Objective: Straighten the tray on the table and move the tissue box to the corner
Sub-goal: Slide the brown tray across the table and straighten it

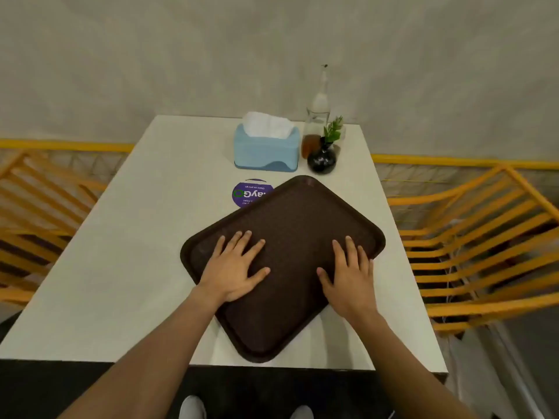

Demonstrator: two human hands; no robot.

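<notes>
The brown tray [290, 261] lies turned like a diamond on the near right part of the desk [121, 267], one corner reaching the near edge. The left hand [234, 267] and the right hand [348, 276] rest flat on it, each grip spread apart and clamped on nothing. The straightening step is in hand; next I think the tray needs turning until parallel with the edges. The tissue box [266, 149] waits near the far edge, beside a black vase [322, 160].
</notes>
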